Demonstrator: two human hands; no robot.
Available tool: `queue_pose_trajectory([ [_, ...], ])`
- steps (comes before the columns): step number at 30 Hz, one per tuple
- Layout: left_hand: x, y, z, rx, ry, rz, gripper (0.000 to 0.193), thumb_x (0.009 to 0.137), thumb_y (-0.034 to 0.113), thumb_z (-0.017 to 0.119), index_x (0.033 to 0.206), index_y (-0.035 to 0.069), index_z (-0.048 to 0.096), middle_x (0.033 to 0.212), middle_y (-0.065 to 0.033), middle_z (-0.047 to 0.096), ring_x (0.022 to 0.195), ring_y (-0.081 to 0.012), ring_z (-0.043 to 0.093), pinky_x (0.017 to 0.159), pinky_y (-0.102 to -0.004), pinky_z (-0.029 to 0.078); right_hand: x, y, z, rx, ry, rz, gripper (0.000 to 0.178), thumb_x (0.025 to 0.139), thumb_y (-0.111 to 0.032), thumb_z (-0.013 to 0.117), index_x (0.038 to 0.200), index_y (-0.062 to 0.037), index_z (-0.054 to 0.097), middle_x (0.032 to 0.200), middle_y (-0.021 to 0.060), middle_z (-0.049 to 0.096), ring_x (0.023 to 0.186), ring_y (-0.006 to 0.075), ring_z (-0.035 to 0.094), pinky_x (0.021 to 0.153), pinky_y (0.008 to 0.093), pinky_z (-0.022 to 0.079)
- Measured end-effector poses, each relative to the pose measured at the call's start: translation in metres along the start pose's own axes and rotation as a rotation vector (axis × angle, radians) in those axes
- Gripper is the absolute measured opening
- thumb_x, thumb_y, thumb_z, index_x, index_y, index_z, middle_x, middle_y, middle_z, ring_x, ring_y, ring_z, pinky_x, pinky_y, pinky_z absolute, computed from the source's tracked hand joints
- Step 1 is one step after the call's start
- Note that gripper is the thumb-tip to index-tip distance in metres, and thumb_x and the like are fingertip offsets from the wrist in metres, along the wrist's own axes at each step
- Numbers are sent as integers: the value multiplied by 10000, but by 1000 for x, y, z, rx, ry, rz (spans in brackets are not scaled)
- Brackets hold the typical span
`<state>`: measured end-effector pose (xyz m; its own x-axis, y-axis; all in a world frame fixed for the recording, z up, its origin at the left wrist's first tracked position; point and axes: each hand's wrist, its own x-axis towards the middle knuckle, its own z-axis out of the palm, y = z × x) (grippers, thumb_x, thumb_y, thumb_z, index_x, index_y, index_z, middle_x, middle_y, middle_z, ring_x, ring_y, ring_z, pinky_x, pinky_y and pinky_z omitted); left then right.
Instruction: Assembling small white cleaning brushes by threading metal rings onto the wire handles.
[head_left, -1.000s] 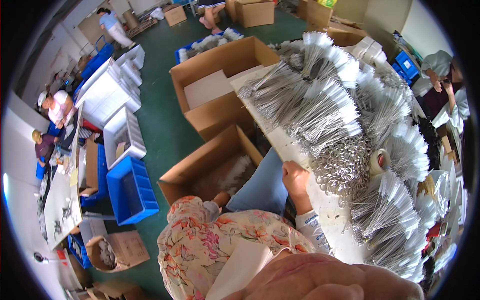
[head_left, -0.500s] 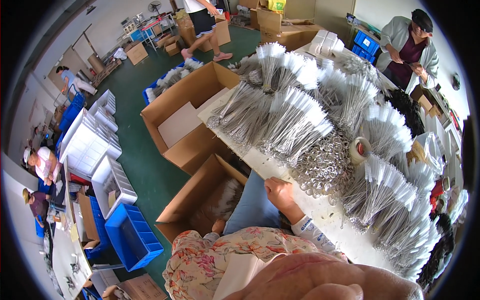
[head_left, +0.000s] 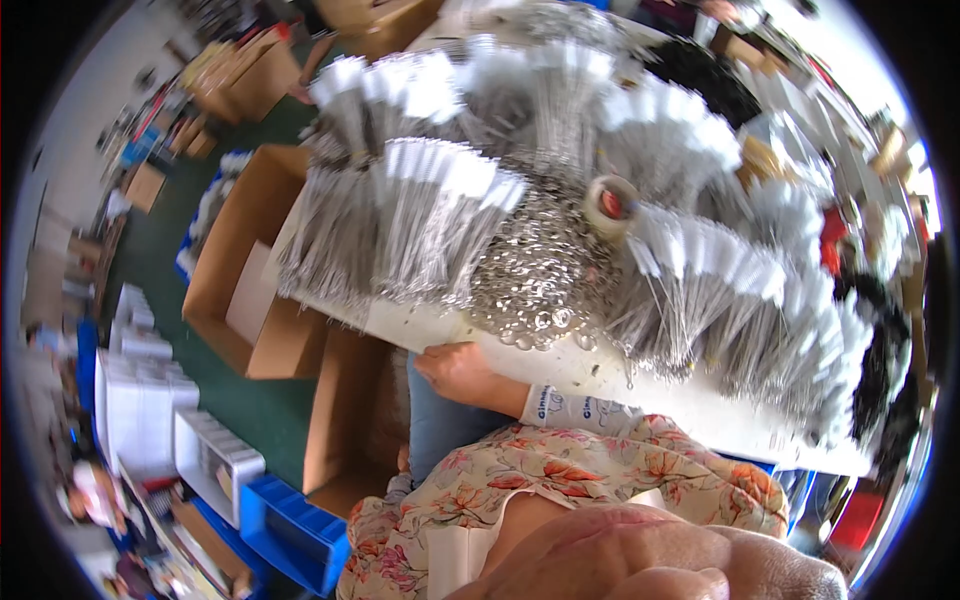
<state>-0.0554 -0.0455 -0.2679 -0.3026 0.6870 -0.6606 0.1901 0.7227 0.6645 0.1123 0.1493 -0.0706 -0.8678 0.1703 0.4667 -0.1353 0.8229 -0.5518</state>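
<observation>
The right hand (head_left: 455, 371) is fisted near white-bristled silver-wire brushes (head_left: 428, 215) on the white table (head_left: 580, 372), the left hand (head_left: 403, 459), state unclear, is by an open brown cardboard box (head_left: 342, 430), and another brown carton (head_left: 288, 345) holds a pale sheet (head_left: 250, 290).

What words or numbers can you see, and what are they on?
White sleeve by the right hand: dark lettering, which I won't copy out.
White roll beside the metal rings: any print is too blurred to read.
Cardboard boxes: no lettering I can make out.
</observation>
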Motion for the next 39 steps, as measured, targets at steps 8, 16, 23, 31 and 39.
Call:
queue_pose_trajectory([
  [8,55,114,-84,98,-278,38,241,824,188,523,966,41,652,939,-182,644,883,-278,639,748,-384,511,-5,3,-2,89,116,76,47,699,-107,562,686,-85,523,664,52,557,627,250,591,512,374,464],
  [16,50,175,-87,-99,-337,20,240,826,192,531,974,44,649,944,-175,645,887,-270,639,746,-378,513,-15,-1,2,137,148,6,77,691,-107,563,649,-99,499,634,45,550,580,236,578,480,372,438],
  [23,-35,31,-30,-777,-166,-145,240,829,196,538,981,46,647,948,-168,646,891,-264,639,744,-373,514,-12,8,11,-357,-52,-68,147,737,-156,509,838,-173,615,756,10,613,660,174,616,505,361,452],
  [31,-61,-116,48,-1446,92,-507,287,840,260,619,1041,55,606,922,-61,638,793,-194,609,663,-310,503,11,14,9,-343,-91,-17,124,650,-40,564,602,-129,492,562,40,494,464,194,520,405,308,388],
  [39,91,-272,182,-2049,537,-383,269,807,244,636,1012,73,603,846,-115,630,794,-203,603,673,-344,496,14,-3,21,-466,-296,-8,357,683,8,724,535,-81,412,475,60,414,372,211,409,355,326,295],
])
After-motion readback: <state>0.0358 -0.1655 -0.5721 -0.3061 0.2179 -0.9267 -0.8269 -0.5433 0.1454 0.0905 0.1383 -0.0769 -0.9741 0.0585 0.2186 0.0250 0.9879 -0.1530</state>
